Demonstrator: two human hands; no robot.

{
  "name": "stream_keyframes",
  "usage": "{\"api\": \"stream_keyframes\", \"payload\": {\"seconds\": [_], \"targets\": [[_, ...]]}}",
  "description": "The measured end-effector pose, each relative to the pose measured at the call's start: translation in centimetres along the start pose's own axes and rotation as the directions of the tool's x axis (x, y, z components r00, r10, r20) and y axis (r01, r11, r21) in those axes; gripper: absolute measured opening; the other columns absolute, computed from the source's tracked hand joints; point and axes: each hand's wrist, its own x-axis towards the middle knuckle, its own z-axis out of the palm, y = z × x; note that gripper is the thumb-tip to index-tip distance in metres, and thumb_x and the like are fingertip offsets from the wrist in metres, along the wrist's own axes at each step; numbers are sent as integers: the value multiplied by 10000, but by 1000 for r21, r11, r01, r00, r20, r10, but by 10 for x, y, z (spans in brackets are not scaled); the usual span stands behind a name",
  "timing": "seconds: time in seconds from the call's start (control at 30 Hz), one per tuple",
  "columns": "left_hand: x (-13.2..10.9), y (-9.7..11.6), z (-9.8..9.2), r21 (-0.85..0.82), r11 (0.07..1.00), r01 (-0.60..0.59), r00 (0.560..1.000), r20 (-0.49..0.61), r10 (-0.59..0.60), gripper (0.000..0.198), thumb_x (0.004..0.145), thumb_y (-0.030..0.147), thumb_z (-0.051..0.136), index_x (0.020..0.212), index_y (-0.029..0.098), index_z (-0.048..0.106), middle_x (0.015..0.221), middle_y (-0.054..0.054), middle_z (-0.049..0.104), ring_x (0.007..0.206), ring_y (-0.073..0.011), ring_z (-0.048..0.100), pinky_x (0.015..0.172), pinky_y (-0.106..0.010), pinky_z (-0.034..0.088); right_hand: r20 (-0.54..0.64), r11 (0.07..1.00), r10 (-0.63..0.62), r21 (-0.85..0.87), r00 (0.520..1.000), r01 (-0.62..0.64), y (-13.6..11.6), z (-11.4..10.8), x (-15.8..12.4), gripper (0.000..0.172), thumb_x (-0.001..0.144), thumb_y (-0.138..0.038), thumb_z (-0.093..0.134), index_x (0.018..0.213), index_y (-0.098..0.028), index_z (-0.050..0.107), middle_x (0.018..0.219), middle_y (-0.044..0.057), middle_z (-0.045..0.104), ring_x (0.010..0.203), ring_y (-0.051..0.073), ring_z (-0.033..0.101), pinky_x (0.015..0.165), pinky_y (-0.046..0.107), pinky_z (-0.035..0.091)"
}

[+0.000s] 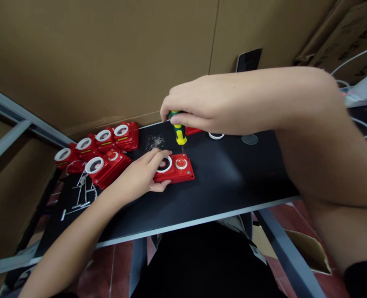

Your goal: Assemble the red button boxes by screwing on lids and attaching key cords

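Observation:
My right hand (191, 105) is wrapped round the handle of a green and yellow screwdriver (180, 134), held upright. Its tip meets the far right corner of a red box (187, 172), where a screw seems to sit. The box lies flat on the black table and has a white ring with a dark centre and a smaller round clear-red part. Across its left end my left hand (149, 169) grips it, fingers over the far side and thumb along the near side. The hand hides that end.
Several similar red boxes (126, 134) with white rings stand at the left, beside thin metal T-shaped rods (80, 194). Pale crumbs (155, 142) lie behind my left hand. A white ring (216, 135) and a clear disc (249, 139) lie further right. A phone (248, 60) leans against the cardboard (124, 58).

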Motion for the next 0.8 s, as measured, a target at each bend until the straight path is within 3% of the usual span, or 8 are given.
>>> {"api": "stream_keyframes", "payload": {"seconds": [0.13,0.3,0.63,0.8], "targets": [[-1,0,-1,11,1000,10,1000,11,-10,737,998,304,825,1652,203,499,1550,-177,673,1349,-353,771,1142,-474,662,10,971,75,-229,997,-71,-6,4,1,365,1221,-513,550,1178,-237,784,935,68,767,749,233,647,722,366,452],[-2,0,0,10,1000,21,1000,10,-21,728,999,295,827,1651,218,513,1553,-164,670,1368,-345,766,1170,-460,650,-171,918,126,-353,977,-180,-11,12,5,505,1168,-627,568,992,-219,807,827,130,750,854,356,733,728,414,463],[-3,-1,1,32,999,-15,1000,-9,15,717,1005,288,830,1638,189,508,1524,-186,681,1338,-357,779,1128,-464,667,-160,975,96,-182,982,-125,-10,11,7,329,1079,-493,721,835,-273,746,715,93,675,881,353,720,734,417,478],[-1,0,1,26,1000,-15,1000,-7,16,714,1006,294,826,1639,193,511,1523,-182,683,1334,-360,783,1133,-468,667,-81,909,123,-390,989,-145,-17,7,3,339,1154,-450,617,902,-247,718,723,78,659,744,290,638,703,411,382]]}}
